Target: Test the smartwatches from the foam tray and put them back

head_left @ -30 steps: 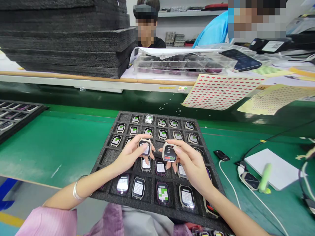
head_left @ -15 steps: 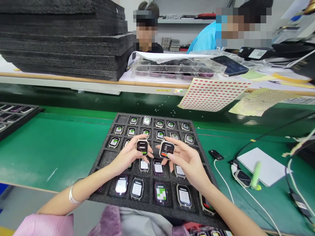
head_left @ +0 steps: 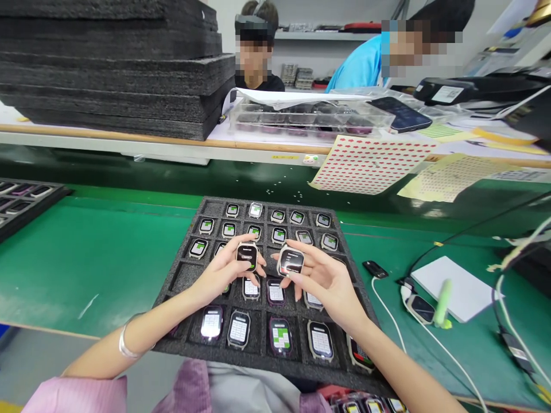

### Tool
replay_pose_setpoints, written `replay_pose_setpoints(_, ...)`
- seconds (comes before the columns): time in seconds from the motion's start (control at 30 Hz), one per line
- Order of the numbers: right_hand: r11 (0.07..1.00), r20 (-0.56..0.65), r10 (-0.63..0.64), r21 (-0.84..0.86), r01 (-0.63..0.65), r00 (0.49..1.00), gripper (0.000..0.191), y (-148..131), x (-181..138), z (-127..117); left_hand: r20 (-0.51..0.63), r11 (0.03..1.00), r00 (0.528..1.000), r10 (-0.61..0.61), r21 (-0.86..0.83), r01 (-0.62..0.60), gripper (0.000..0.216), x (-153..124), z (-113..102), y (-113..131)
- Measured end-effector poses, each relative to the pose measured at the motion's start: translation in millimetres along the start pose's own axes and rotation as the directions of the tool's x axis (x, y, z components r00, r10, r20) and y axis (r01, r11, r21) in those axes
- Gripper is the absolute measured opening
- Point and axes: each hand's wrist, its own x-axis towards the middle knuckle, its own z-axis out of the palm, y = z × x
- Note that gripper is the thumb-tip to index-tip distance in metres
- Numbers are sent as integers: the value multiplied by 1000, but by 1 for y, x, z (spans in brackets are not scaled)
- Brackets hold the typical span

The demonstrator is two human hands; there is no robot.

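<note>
A black foam tray [head_left: 183,274] with square pockets lies on the green belt in front of me, and several small smartwatch bodies with lit screens sit in it. My left hand [head_left: 222,272] pinches one watch body [head_left: 247,254] over the tray's middle, screen up. My right hand [head_left: 323,279] holds a second watch body [head_left: 290,261] beside it, thumb and fingers round its edges. Both watches hover just above the pockets, a few centimetres apart.
A white pad [head_left: 462,285] and a cabled watch [head_left: 419,308] with a green pen-like tool [head_left: 442,303] lie at the right. Another tray [head_left: 26,198] sits far left. Stacked black foam [head_left: 116,69], a clear tray [head_left: 310,117] and sticker sheets [head_left: 370,163] occupy the shelf, with two people behind.
The left watch's screen went from a white grid to dark. Both hands stay over the tray with their watches, which sit slightly higher in view as the camera shifts.
</note>
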Motion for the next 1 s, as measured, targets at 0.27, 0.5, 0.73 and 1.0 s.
replay_pose_setpoints(0.27,998,-82,-4,-58,-1,997,26,6,0,-2,34,998,999,-3,60,1,46,-2,1,-3)
replay_pose_setpoints(0.5,999,-87,6,-53,-10,996,25,6,-1,-4,71,995,997,-5,95,-1,48,-4,0,-5)
replay_pose_setpoints(0.73,1000,-69,-5,-20,3,998,31,7,1,-4,66,997,998,-4,78,-1,53,-3,1,-5)
replay_pose_setpoints(1.0,983,205,10,176,-47,979,47,-45,-38,23,58,996,998,-22,90,16,41,-6,9,0)
